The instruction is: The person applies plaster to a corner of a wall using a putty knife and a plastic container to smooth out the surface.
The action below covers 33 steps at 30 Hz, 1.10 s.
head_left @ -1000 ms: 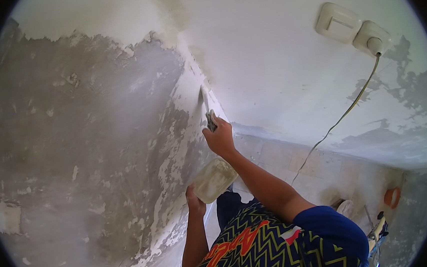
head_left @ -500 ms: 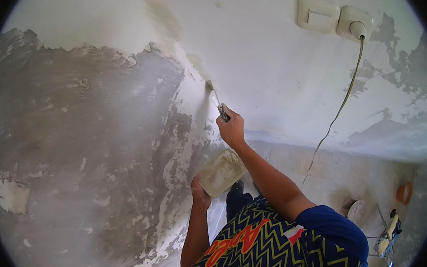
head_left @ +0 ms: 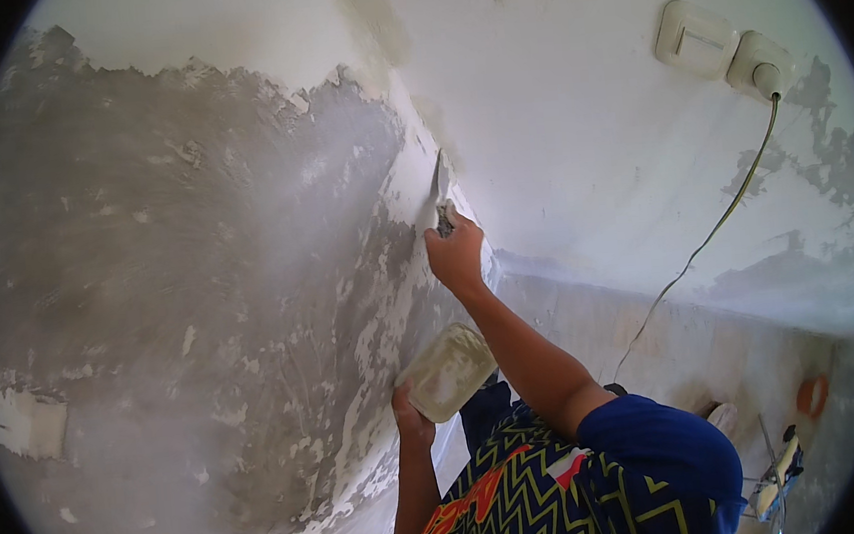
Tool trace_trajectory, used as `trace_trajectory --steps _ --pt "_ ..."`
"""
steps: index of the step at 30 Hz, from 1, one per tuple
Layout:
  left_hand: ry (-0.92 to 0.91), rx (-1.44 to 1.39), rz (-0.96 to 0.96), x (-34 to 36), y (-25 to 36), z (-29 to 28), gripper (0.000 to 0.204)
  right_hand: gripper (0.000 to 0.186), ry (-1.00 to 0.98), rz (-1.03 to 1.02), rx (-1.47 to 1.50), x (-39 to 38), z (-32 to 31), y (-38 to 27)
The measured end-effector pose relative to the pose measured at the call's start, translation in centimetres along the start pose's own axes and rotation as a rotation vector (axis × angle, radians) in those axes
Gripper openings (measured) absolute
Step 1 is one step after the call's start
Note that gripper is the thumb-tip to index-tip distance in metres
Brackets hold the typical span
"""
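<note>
The right hand (head_left: 456, 257) is closed around the handle of a knife (head_left: 443, 205), its blade pointing up and away along the corner where the grey, patchy wall (head_left: 194, 235) meets the white wall (head_left: 576, 115). Whether the blade's edge touches the wall is hard to tell.

Lower and nearer the body, the left hand (head_left: 414, 419) grips a pale tub (head_left: 453, 370) by its lower left side, fingers mostly hidden; the tub is tilted and sits just beside the right forearm.

On the white wall, a switch (head_left: 696, 40) adjoins a socket (head_left: 746, 56). A plug (head_left: 766, 79) is in the socket, and its cord (head_left: 698, 249) hangs toward the floor (head_left: 641, 315). An orange thing (head_left: 812, 396) is at far right.
</note>
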<state>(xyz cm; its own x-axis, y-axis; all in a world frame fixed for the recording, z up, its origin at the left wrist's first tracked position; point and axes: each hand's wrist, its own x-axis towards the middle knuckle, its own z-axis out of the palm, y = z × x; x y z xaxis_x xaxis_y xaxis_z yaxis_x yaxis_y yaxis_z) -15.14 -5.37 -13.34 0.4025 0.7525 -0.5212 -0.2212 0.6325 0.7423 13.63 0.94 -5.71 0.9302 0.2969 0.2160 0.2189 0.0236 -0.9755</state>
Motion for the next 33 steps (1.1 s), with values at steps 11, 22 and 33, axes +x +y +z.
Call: trace_trajectory --steps 11,22,33 --pt "-0.114 0.101 -0.125 3.5 -1.3 0.4 0.059 0.047 -0.422 -0.032 -0.032 -3.5 -6.2 -2.2" --pt "-0.258 0.103 -0.163 5.5 0.5 8.1 0.061 0.059 -0.327 -0.010 0.018 1.6 -11.0 -0.1" --pt "-0.164 0.024 -0.036 3.3 1.6 5.6 0.052 0.053 -0.304 0.038 0.000 2.7 -6.4 -2.7"
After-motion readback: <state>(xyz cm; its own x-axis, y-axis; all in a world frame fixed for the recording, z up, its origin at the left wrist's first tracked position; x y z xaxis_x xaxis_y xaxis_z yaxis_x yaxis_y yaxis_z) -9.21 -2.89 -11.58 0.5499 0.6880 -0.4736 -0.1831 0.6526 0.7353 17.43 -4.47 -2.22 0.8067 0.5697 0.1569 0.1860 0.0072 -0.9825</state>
